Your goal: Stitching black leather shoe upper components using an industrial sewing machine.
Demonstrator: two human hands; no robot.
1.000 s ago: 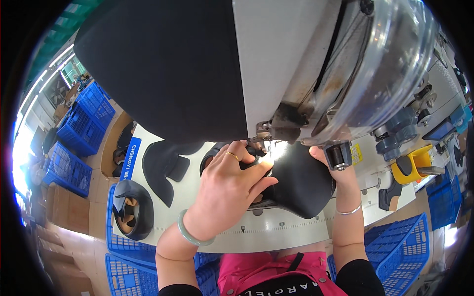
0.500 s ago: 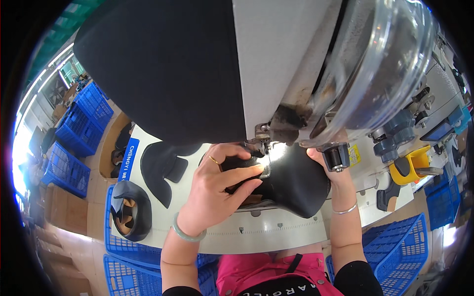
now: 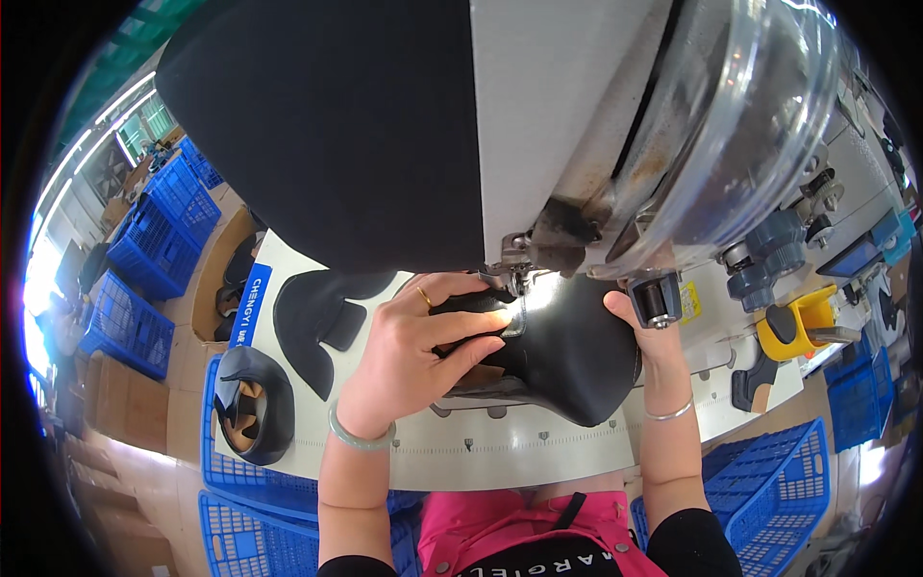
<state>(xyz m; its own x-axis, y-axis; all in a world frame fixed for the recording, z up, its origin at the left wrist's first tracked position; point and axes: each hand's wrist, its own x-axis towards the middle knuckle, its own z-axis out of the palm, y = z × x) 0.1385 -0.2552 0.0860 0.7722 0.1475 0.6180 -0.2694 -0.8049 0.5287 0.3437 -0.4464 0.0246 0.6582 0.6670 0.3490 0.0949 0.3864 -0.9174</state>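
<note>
A black leather shoe upper [image 3: 577, 365] lies under the needle and presser foot [image 3: 517, 279] of a sewing machine [image 3: 538, 125], lit by a bright lamp spot. Bent over its left part is my left hand [image 3: 409, 337], with index finger and thumb pressing the leather close to the foot. Some brown lining shows below that thumb. My right hand [image 3: 654, 332] grips the far right edge of the upper, thumb on top; its other fingers are hidden behind the leather and a machine part.
On the pale table [image 3: 481, 457] at left lie flat black leather pieces [image 3: 306, 322] and a formed black upper [image 3: 260, 409]. A yellow holder [image 3: 803, 322] and a small black piece [image 3: 755, 385] sit at right. Blue crates [image 3: 784, 490] stand below the table.
My left hand has shifted slightly left, its fingers still on the leather by the foot. My right hand and the upper have hardly moved; the whole view has tilted a little.
</note>
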